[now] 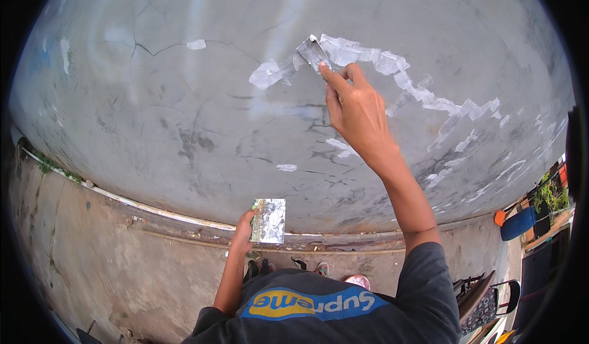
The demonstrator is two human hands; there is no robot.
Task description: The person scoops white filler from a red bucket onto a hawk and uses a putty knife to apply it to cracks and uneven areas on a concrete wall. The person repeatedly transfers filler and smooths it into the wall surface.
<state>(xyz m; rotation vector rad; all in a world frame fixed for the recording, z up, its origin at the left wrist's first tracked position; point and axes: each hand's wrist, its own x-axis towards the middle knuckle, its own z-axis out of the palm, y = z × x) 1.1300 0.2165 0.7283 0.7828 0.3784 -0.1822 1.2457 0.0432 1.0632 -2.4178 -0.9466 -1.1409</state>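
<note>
My right hand is raised to the grey cracked wall, its fingers closed on a putty knife. The flat blade lies against the wall, with a small white dab of filler at its upper corner. White filler runs in a patchy band along a crack, from left of the blade down to the right. Lower down, my left hand grips the edge of a rectangular board smeared with white filler. This board is held out from the wall, near my body.
A white pipe runs along the wall's foot above the concrete floor. A round tub with white on it stands by my feet. At the right are a chair, a blue seat and green plants.
</note>
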